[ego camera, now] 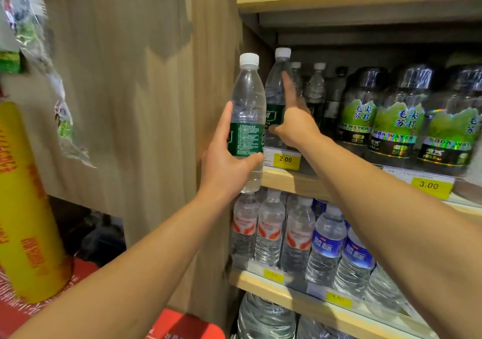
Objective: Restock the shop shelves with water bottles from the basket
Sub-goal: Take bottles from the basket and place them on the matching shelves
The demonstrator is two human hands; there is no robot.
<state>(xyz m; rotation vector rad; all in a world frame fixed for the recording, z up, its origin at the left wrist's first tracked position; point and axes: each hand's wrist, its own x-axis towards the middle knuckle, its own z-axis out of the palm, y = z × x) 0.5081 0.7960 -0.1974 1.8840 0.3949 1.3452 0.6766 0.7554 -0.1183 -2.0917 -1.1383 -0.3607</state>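
Ribbed clear plastic bottle (pixel 247 119) sits clamped in our left hand (pixel 224 166); our right hand's (pixel 294 125) straight fingers press another bottle (pixel 276 96) on the wooden shelf (pixel 294 182).

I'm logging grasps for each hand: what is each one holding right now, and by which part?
The left hand grips a green-label water bottle around its label. The right hand, fingers straight, touches a tilted shelf bottle and holds nothing.

Soft, even indoor light leaves the shelf recess (pixel 365 41) in shadow, foil labels on the soda bottles (pixel 393 140) glint, hanging packets (pixel 39 38) at left smear with blur, and edges bend.
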